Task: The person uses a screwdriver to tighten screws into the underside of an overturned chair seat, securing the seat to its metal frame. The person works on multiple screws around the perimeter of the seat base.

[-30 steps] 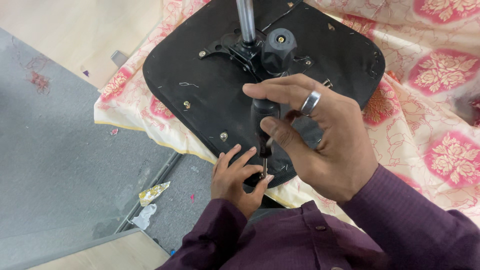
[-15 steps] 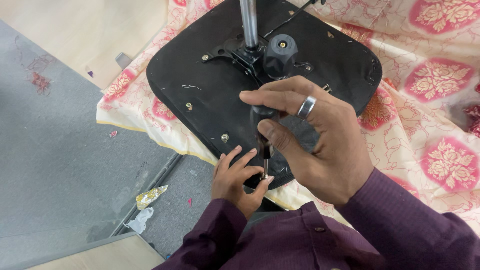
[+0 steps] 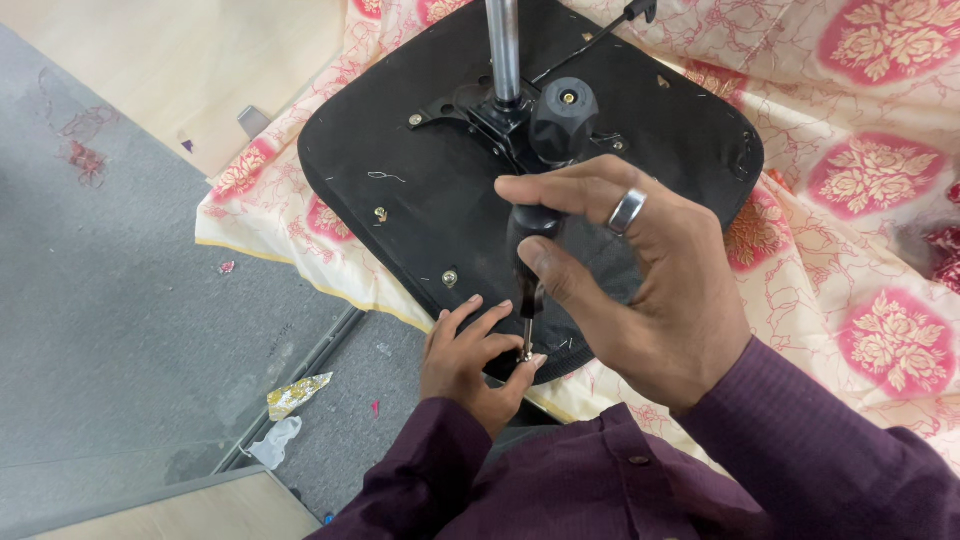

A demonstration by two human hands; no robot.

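Centrally, the right hand (image 3: 640,285) closes its fingers and thumb round the black handle of a screwdriver (image 3: 528,270), which stands nearly upright with its tip on a screw (image 3: 524,354) close to the near edge of the upturned black seat base (image 3: 440,210). At about seven o'clock from the right hand, the left hand (image 3: 470,360) lies half open, fingers spread on the base and fingertips pinching at the screw beside the tip. At twelve o'clock a metal post (image 3: 503,50) rises from the base's centre, with a black knob (image 3: 563,118) just right of it. A floral cloth (image 3: 860,180) lies under the base, overhanging toward nine o'clock, where grey floor (image 3: 120,300) shows past the base's left edge, with scraps of wrapper (image 3: 295,395) at eight o'clock.
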